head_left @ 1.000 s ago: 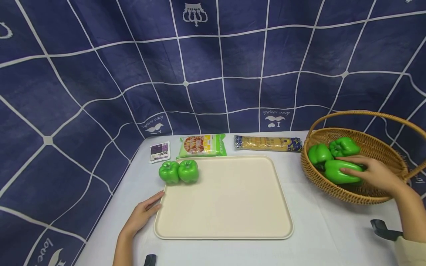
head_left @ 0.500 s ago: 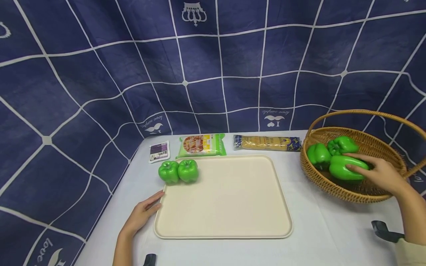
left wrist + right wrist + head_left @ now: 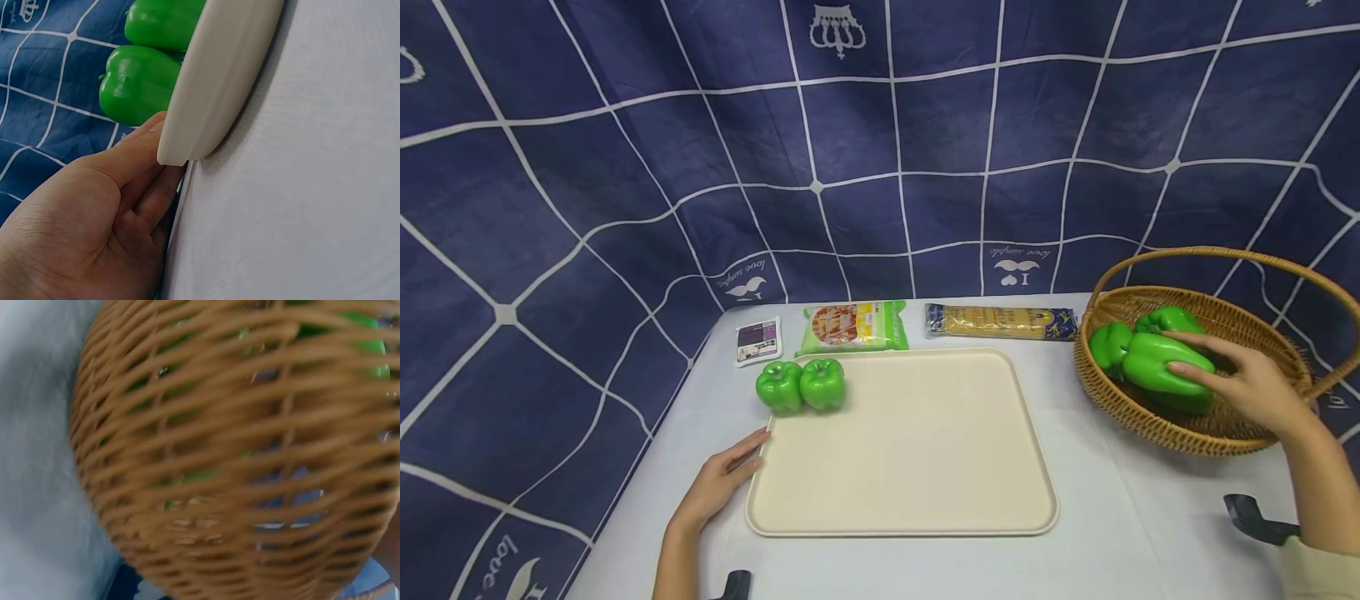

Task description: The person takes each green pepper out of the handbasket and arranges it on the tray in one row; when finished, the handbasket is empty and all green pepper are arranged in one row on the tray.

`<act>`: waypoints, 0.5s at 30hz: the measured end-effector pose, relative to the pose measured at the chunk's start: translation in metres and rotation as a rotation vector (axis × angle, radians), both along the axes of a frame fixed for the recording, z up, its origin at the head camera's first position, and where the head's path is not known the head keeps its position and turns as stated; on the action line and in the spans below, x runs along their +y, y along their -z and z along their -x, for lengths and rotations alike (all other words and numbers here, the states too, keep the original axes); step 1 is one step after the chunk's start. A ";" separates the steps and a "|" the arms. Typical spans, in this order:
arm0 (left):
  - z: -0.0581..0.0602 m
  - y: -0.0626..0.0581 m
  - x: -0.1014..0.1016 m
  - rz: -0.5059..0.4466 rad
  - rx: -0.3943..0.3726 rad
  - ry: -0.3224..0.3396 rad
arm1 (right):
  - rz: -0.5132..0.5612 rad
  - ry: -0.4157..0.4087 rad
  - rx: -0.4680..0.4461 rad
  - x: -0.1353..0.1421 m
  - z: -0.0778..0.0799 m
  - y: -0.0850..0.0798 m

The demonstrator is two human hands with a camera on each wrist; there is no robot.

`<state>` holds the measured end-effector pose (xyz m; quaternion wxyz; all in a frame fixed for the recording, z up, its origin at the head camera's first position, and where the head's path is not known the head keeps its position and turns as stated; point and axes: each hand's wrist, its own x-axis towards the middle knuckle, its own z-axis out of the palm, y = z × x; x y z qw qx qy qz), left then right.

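My right hand (image 3: 1255,383) grips a green bell pepper (image 3: 1161,364) inside the wicker basket (image 3: 1247,321), thumb on the near side and fingers over the far side. Other green peppers lie around it, among them one at the back (image 3: 1170,318) and one partly covered below (image 3: 1187,403). The right wrist view is filled by the blurred basket weave (image 3: 231,437). My left hand (image 3: 718,487) touches the left edge of the cream tray (image 3: 910,450), fingers loosely extended; the left wrist view shows its fingertips right at the tray rim. Two green bell peppers (image 3: 823,384) sit side by side at the tray's far left corner.
Behind the tray lie a small white-and-purple packet (image 3: 758,342), a green food bag (image 3: 856,327) and a long gold-and-blue pasta packet (image 3: 1000,322). The basket's tall arched handle (image 3: 1225,252) rises over its opening. A blue checked cloth (image 3: 865,217) hangs at the back.
My right hand has lifted and turned the pepper it holds, then shifted it leftward, so another pepper shows beneath it. My left hand has stayed at the tray edge.
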<state>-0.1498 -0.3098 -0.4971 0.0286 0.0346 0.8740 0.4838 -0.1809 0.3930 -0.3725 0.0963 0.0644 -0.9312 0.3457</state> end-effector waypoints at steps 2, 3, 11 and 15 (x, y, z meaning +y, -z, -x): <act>0.000 0.000 0.000 -0.001 0.002 0.003 | 0.006 -0.003 0.026 -0.006 -0.001 -0.002; 0.000 -0.001 0.000 -0.001 0.002 0.006 | 0.008 -0.002 0.040 -0.009 -0.002 -0.003; -0.002 -0.004 0.002 -0.020 0.001 0.014 | 0.152 -0.091 0.226 -0.029 -0.003 -0.002; -0.002 -0.003 0.002 -0.021 -0.001 0.014 | 0.259 -0.137 0.296 -0.037 -0.002 0.000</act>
